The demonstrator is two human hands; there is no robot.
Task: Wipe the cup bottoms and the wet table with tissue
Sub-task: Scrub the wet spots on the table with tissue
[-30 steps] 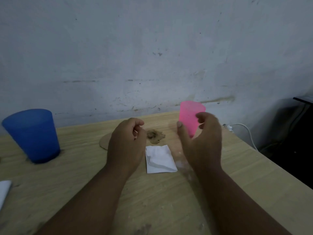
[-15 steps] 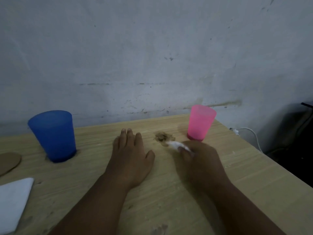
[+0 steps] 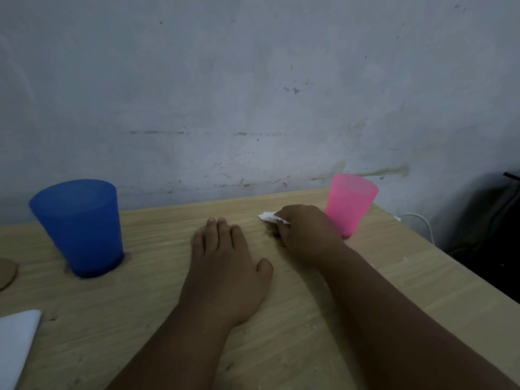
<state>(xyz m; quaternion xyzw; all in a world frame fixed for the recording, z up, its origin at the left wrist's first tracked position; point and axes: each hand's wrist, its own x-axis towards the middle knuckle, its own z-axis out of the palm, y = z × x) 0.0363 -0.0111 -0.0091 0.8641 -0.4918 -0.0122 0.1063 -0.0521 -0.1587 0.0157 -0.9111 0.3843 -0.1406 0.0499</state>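
The right hand (image 3: pixel 306 235) clenches round a crumpled white paper tissue (image 3: pixel 271 217), a tuft of which pokes out past the knuckles; it presses this onto the pale wood-grain table (image 3: pixel 394 277) at about two o'clock from the left hand (image 3: pixel 225 266), which lies released, palm down with fingers straight. A dark damp patch (image 3: pixel 270 233) shows at the right hand's nine o'clock edge; how far it runs beneath the hand is hidden.

The step in hand appears to be the table wipe; to do it well, press the wad flat and draw it in short overlapping strokes toward six o'clock, so the damp is gathered and not smeared outward; turn the wad to a dry face once it soaks. The translucent pink plastic cup (image 3: pixel 350 204) stands upright just beside the hand at three o'clock, so strokes that way risk tipping it; a dark ring at its foot suggests its bottom needs wiping. The translucent blue plastic cup (image 3: pixel 78 226) stands well apart at ten o'clock. A folded white tissue sheet (image 3: pixel 17 342) lies at eight o'clock as a spare; a round brown cardboard coaster (image 3: pixel 7 273) sits at nine.
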